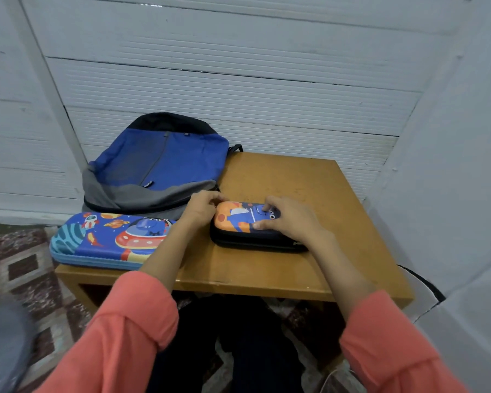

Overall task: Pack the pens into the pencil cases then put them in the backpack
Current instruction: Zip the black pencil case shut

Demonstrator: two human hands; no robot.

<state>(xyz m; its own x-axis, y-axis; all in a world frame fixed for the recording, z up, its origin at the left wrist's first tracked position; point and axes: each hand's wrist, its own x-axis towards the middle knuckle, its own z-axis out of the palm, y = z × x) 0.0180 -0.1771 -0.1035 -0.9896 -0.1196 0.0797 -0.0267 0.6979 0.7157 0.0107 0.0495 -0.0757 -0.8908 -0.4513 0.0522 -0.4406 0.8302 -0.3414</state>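
- Head view: we see the long pencil case (108, 236) overhanging the table's (309, 180) left edge, with the backpack (159, 160) behind it.
- The small pencil case (233, 221) lies mid-table; bare wood to its right and behind it.
- Right hand (288, 219) grips its lid, fingers bent over it; left hand (203, 208) pinches its left end.
- White panelled wall (238, 80) close behind; patterned rug (26, 265) below.
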